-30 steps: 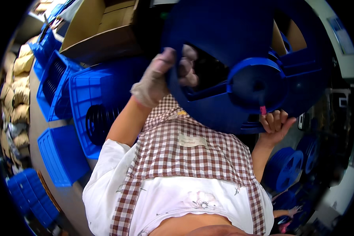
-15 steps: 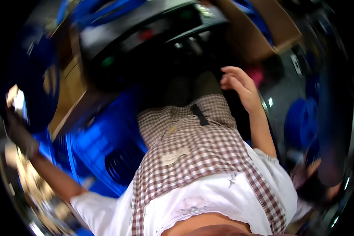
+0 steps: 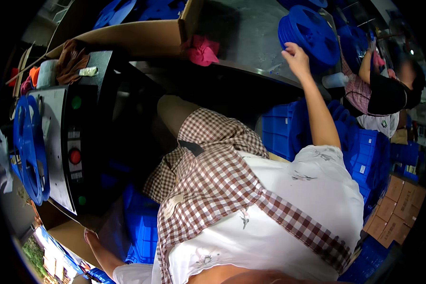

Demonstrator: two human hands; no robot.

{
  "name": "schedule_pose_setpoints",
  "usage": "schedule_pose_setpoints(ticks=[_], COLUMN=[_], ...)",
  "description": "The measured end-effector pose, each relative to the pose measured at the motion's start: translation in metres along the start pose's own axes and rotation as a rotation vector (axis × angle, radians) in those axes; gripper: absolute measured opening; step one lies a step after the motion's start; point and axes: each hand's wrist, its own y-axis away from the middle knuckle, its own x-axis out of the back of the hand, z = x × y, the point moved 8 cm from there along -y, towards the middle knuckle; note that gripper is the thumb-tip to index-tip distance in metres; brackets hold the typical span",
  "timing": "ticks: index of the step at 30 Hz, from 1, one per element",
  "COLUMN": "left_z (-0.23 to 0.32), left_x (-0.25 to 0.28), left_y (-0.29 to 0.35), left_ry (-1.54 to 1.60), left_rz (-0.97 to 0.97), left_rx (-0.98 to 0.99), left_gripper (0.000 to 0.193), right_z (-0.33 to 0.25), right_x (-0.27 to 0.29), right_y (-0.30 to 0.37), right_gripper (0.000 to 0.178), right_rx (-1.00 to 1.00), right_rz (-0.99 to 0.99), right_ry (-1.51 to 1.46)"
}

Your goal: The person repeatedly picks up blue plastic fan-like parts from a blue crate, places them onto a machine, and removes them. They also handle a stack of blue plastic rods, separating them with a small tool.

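Observation:
My right hand (image 3: 297, 59) is stretched out to a stack of blue plastic reels (image 3: 317, 35) on the grey table. Its fingertips are at the near left rim of the stack, slightly bent and apart, and it does not hold a reel. Low on the left, only a small part of my left hand (image 3: 91, 235) shows, beside a cardboard box (image 3: 71, 236); its fingers are not readable. Another blue reel (image 3: 31, 151) stands on edge at the light panel of a black machine (image 3: 75, 128) with red and green buttons.
At the back, a cardboard box (image 3: 132, 37) holds blue reels, with a pink cloth (image 3: 203, 50) beside it. Brown gloves (image 3: 72, 61) and a tape roll (image 3: 47, 73) lie on the machine. Blue crates (image 3: 277, 128) stand below the table. Another person (image 3: 388, 90) works at the right.
My body and view have turned to the right, and the picture is sharper. My right hand has gone from mid-air to the stack of reels. Less of my left hand shows.

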Motion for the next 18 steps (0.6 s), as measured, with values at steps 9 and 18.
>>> schedule_pose_setpoints(ticks=[9,18], left_z=[0.009,0.135], left_x=[-0.002,0.121], left_y=[0.017,0.202], left_ry=[0.895,1.291], left_rz=[-0.271,0.527], left_rx=[0.064,-0.19], left_gripper=[0.035,0.032], right_z=[0.1,0.112], right_x=[0.055,0.054], right_y=[-0.072,-0.029], right_gripper=[0.078,0.065], right_rx=[-0.281,-0.386], right_rz=[-0.169,-0.457], right_ry=[0.6,0.786])
